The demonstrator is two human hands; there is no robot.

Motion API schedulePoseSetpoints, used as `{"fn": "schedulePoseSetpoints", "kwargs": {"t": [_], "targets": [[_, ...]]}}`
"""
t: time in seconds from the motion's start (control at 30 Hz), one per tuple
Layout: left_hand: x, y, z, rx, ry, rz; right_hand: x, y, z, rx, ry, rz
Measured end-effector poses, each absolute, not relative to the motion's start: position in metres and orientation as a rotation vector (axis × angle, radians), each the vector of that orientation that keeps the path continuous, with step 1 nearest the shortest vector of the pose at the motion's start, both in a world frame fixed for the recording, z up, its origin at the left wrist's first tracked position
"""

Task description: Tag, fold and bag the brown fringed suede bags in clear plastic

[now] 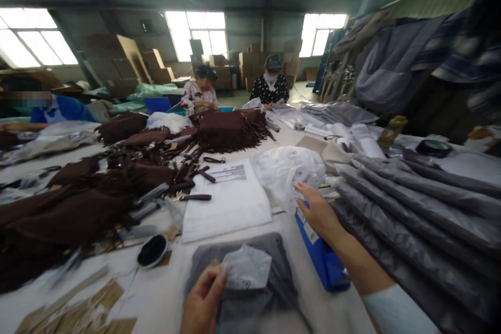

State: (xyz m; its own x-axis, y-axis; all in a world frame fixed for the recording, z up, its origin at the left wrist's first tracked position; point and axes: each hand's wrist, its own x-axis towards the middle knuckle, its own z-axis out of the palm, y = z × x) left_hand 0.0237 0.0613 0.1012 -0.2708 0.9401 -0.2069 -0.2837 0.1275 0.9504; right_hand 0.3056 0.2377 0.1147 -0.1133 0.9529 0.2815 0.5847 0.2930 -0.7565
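Observation:
My left hand pinches the edge of a small clear plastic bag with faint print on it. Beneath that bag lies a dark grey folded item in clear plastic, flat on the table at the front. My right hand reaches forward with its fingers apart, beside a crumpled heap of clear plastic bags; whether the fingertips touch the heap I cannot tell. Under my right wrist stands a blue box. A stack of white printed plastic bags lies left of the heap.
Brown fringed bags and brown straps cover the left side. Grey bagged items are stacked at right. A round black pad and brown paper tags lie front left. Several people sit across the table.

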Motion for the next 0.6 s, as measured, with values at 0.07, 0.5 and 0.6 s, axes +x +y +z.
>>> {"fn": "schedulePoseSetpoints", "kwargs": {"t": [0.07,0.5,0.6], "targets": [[0.038,0.056,0.110,0.697,1.182,1.396,0.301,0.192,0.114,-1.228,-1.741,1.005],[0.056,-0.017,0.088,1.129,1.272,1.378,0.225,0.032,0.075,-0.852,-0.606,1.896],[0.050,-0.026,0.085,1.768,1.231,1.273,0.228,0.037,0.077,-0.901,-0.419,1.863]]}}
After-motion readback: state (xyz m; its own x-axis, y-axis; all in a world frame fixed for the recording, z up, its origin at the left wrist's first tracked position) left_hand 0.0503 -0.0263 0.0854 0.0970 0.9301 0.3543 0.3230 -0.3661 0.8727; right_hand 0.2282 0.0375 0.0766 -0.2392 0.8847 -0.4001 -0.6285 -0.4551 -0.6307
